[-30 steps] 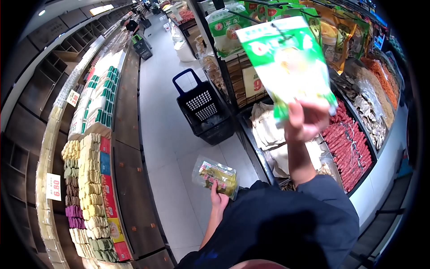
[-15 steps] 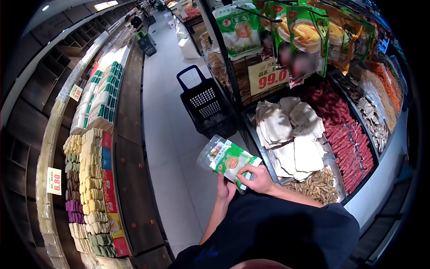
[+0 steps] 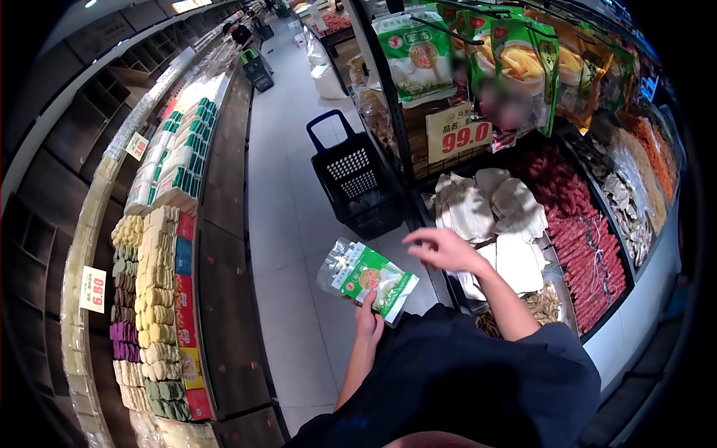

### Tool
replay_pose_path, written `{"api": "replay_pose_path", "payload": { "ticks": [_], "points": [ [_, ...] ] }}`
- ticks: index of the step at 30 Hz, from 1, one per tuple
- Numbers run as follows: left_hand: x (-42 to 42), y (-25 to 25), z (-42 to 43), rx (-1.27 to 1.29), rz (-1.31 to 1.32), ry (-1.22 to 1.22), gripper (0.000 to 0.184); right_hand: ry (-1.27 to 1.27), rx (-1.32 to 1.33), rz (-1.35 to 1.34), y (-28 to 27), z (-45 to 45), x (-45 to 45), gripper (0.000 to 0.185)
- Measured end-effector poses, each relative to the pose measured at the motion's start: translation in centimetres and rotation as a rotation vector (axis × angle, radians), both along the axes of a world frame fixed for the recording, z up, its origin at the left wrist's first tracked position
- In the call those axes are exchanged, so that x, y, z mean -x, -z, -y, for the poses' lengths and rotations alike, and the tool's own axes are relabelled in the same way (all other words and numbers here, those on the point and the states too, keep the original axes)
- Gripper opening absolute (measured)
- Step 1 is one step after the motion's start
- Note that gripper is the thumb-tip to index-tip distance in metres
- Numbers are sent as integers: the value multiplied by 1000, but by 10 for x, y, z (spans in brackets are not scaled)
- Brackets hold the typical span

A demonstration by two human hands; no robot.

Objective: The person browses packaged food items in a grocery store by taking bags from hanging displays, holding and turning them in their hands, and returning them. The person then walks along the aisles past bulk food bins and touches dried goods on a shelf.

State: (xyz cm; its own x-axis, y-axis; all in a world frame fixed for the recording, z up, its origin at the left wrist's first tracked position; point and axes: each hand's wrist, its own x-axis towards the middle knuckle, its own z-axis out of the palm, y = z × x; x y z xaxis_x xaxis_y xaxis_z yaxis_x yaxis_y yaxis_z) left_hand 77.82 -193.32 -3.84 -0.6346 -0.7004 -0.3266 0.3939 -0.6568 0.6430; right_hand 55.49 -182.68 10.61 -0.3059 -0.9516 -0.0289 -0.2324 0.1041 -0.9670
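Observation:
Low in front of my body, my left hand grips a green and white packet together with a clear packet that lies partly beneath it. To the right of the packets, my right hand hangs in the air with its fingers apart and nothing in them. Behind that hand lie flat white dried sheets in a metal tray. A similar green and white packet hangs on the rack above, over a price sign reading 99.0.
A black basket stands on the aisle floor. Red sausages fill a bin at the right. Noodle bundles line the left shelf. Another person stands far up the aisle, near a second basket.
The green and white packet came down from my raised right hand onto the clear packet in my left hand. My right hand let go and moved up and right.

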Motion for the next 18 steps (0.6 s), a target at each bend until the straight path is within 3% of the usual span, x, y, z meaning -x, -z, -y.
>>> {"api": "replay_pose_path", "payload": {
  "ticks": [2, 4, 7, 8, 10, 14, 16, 17, 18],
  "points": [
    [-9, 15, -1, -92, -38, 6, 48, 218, 287, 108, 5, 24, 32, 20],
    [-12, 18, -8, -99, -60, 40, 48, 449, 469, 49, -4, 50, 64, 23],
    [-12, 13, -16, -105, -36, 47, 47, 517, 784, 274, -21, 89, 94, 66],
    [-13, 13, -18, -103, -45, 62, 47, 586, 815, 201, -29, 100, 100, 72],
    [-14, 10, -19, -100, -53, 75, 47, 584, 911, 31, -46, 114, 107, 73],
    [-13, 9, -18, -67, -61, 82, 50, 532, 1014, 122, -71, 119, 102, 65],
    [-12, 13, -19, -65, -61, 72, 50, 444, 1098, 418, -75, 117, 107, 52],
    [-15, 14, -17, -81, -62, 73, 51, 425, 1133, 548, -74, 116, 109, 35],
    [-16, 15, -16, -96, -63, 74, 51, 425, 1133, 545, -73, 112, 111, 35]
  ]
}}
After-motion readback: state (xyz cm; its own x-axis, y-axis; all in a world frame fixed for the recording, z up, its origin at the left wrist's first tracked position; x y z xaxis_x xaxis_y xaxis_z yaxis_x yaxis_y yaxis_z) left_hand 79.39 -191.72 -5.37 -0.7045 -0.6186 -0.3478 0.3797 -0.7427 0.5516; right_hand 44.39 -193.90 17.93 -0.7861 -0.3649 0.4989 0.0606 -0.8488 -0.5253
